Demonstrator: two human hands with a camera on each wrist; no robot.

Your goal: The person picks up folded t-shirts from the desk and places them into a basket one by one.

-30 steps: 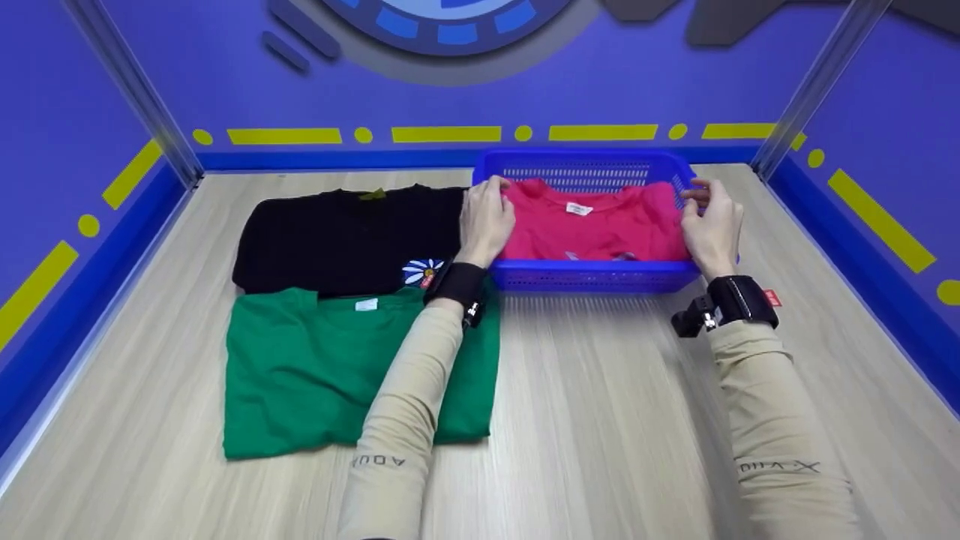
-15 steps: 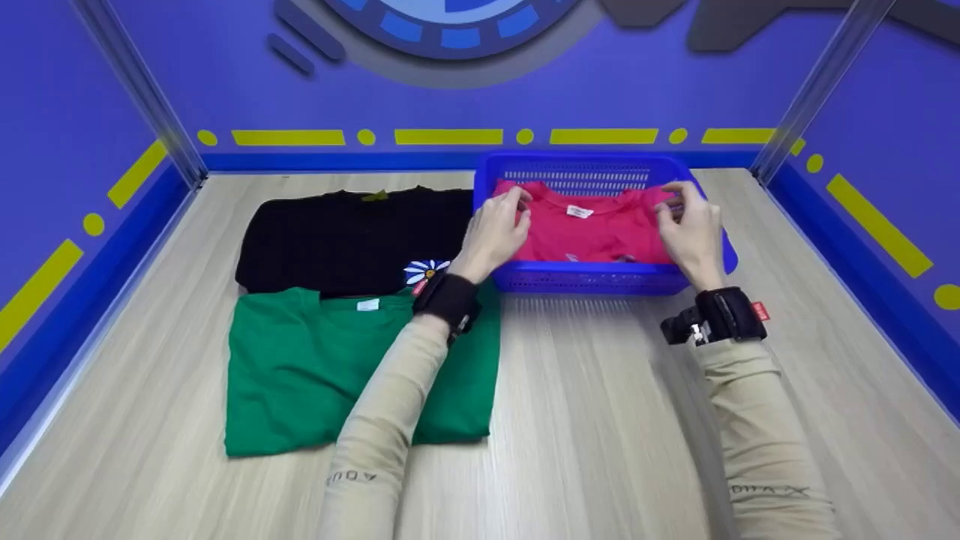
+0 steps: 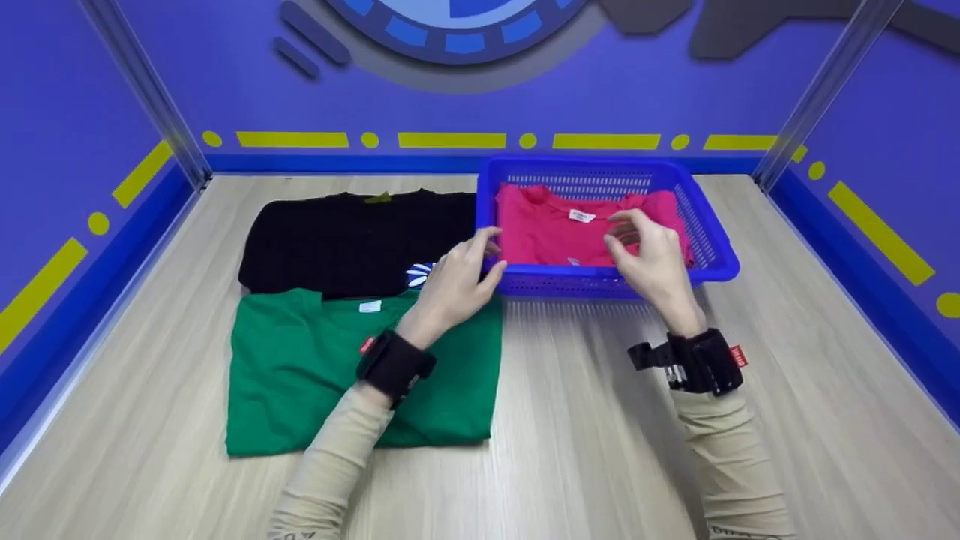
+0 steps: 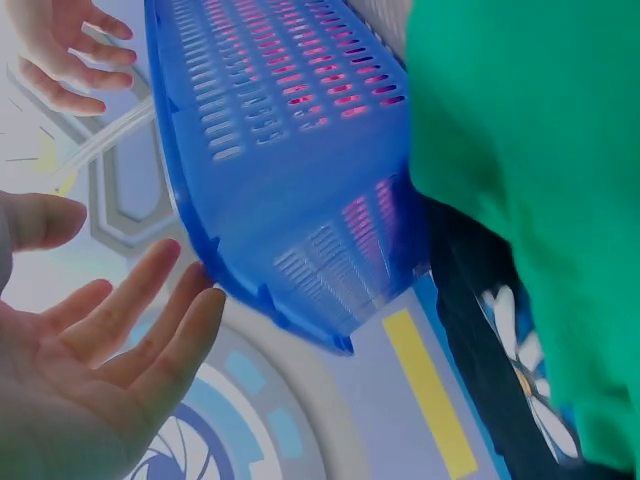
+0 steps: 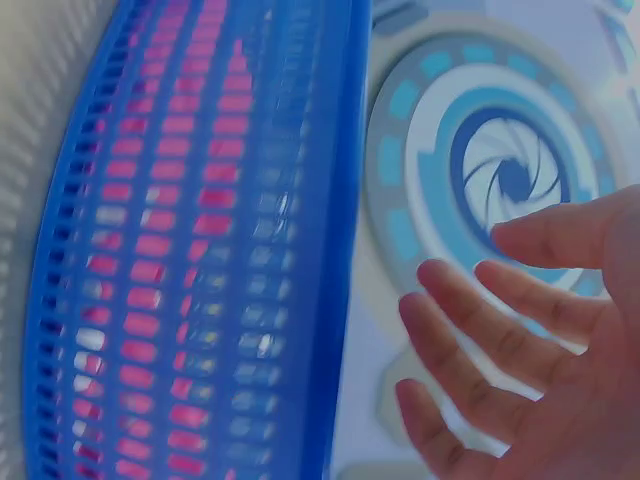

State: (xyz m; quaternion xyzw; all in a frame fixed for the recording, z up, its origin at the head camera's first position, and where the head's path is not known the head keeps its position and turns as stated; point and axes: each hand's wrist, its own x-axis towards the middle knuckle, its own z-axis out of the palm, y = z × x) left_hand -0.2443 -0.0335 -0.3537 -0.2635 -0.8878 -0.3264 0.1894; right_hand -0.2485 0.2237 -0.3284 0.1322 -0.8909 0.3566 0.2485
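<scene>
A folded pink T-shirt (image 3: 559,232) with a white neck label lies inside the blue plastic basket (image 3: 600,281). My left hand (image 3: 457,285) hovers by the basket's front left corner, fingers loosely bent and holding nothing. Over the basket's front rim, right of its middle, is my right hand (image 3: 652,255), its fingers relaxed and free of the shirt. In the left wrist view, the left fingertips (image 4: 205,300) come near the basket rim (image 4: 215,265). A gap separates the right fingers (image 5: 440,330) from the basket wall (image 5: 190,250) in the right wrist view.
Left of the basket lies a folded black T-shirt (image 3: 337,240) with a flower print. A green T-shirt (image 3: 300,375) is spread flat in front of it, overlapping its lower edge. Blue panels (image 3: 450,112) wall in the wooden table (image 3: 570,420) at back and sides.
Both hands have come away from the shirt's two sides, back toward the front rim. The right hand has also moved left. The pink T-shirt stays in the basket.
</scene>
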